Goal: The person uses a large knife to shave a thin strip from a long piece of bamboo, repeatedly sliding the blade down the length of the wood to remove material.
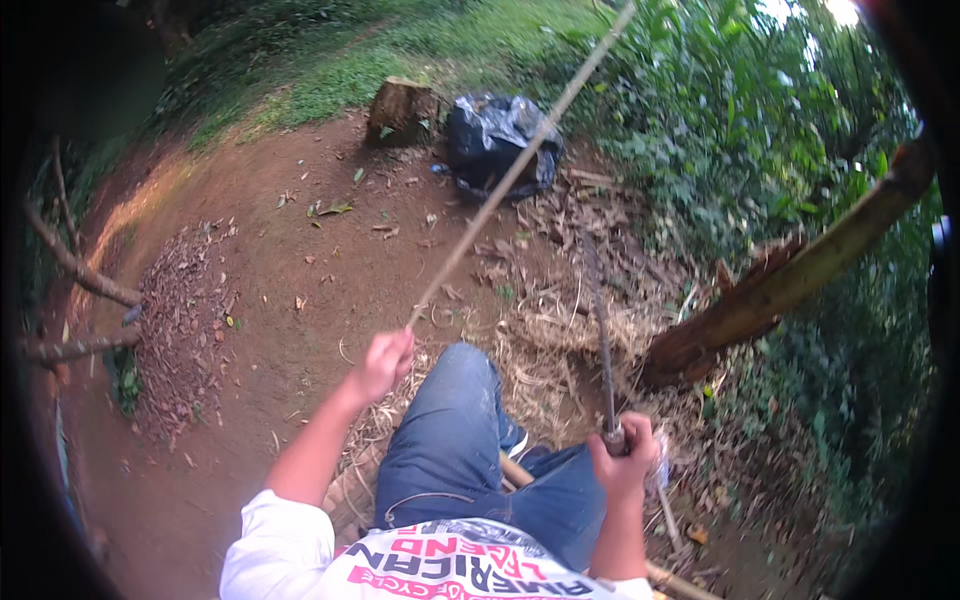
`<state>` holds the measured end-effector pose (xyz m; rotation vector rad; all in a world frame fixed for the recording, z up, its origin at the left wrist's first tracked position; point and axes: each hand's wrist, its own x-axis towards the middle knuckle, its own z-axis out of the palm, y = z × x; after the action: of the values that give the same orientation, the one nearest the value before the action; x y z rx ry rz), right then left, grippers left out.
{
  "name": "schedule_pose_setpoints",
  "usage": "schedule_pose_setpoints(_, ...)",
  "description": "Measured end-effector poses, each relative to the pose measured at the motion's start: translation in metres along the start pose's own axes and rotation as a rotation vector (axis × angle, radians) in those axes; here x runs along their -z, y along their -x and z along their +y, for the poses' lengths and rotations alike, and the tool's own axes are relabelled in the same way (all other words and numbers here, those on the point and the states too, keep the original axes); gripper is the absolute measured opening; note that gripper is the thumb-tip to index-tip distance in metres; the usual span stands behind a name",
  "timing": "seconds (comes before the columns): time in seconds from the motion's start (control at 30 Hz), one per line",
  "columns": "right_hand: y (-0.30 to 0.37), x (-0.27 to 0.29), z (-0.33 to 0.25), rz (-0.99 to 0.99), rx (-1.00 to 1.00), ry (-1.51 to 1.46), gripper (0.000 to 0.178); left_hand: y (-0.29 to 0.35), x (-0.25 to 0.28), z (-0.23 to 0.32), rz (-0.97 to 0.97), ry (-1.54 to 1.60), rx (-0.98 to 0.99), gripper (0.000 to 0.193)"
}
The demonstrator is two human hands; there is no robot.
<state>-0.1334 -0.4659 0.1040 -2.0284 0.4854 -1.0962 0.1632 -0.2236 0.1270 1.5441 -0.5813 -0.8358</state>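
My left hand (385,365) is closed round the lower end of a long, thin, pale strip (497,192), which looks like split bamboo. The strip slants up and to the right, past the top edge of the view. My right hand (626,452) grips the dark handle of a long-bladed knife (603,340), its narrow dark blade pointing away from me. Blade and strip are apart. Between the hands are my knees in blue jeans (440,430). Pale curled shavings (535,345) lie on the ground just beyond them.
A black plastic bag (470,150) stands ahead beside a tree stump (398,112). On the right, a thick trunk (800,285) leans up from the ground, with dense plants behind. Bare branches (85,272) jut in at left above a heap of dry leaves (185,320).
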Motion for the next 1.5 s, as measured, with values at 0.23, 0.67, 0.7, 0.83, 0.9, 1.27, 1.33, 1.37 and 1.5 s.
schedule_pose_setpoints(0.23,-0.023,-0.045,-0.019,-0.431,0.080,0.253,0.043,0.171,-0.011,-0.110,0.024,-0.515,0.232,0.041)
schedule_pose_setpoints(0.67,0.020,-0.116,0.083,-0.892,-0.146,0.436,0.061,0.230,-0.016,-0.143,0.102,-0.575,0.423,0.039)
schedule_pose_setpoints(0.7,0.016,-0.117,0.090,-0.918,-0.099,0.481,0.062,0.230,-0.017,-0.145,0.116,-0.577,0.400,0.040)
schedule_pose_setpoints(0.83,0.013,-0.118,0.112,-0.915,0.004,0.566,0.066,0.221,-0.020,-0.136,0.100,-0.576,0.403,0.041)
schedule_pose_setpoints(0.9,0.008,-0.116,0.123,-0.920,0.027,0.620,0.066,0.218,-0.021,-0.133,0.093,-0.570,0.441,0.041)
schedule_pose_setpoints(1.27,-0.043,-0.065,0.134,-0.659,-0.440,0.731,0.066,0.215,-0.017,-0.130,0.051,-0.655,0.543,0.039)
schedule_pose_setpoints(1.33,-0.026,-0.079,0.120,-0.673,-0.394,0.633,0.065,0.215,-0.017,-0.135,0.051,-0.670,0.504,0.037)
schedule_pose_setpoints(1.37,-0.014,-0.089,0.110,-0.693,-0.338,0.567,0.066,0.216,-0.017,-0.138,0.054,-0.673,0.480,0.037)
schedule_pose_setpoints(1.5,0.018,-0.127,0.088,-0.949,-0.037,0.593,0.067,0.217,-0.016,-0.134,0.052,-0.696,0.461,0.035)
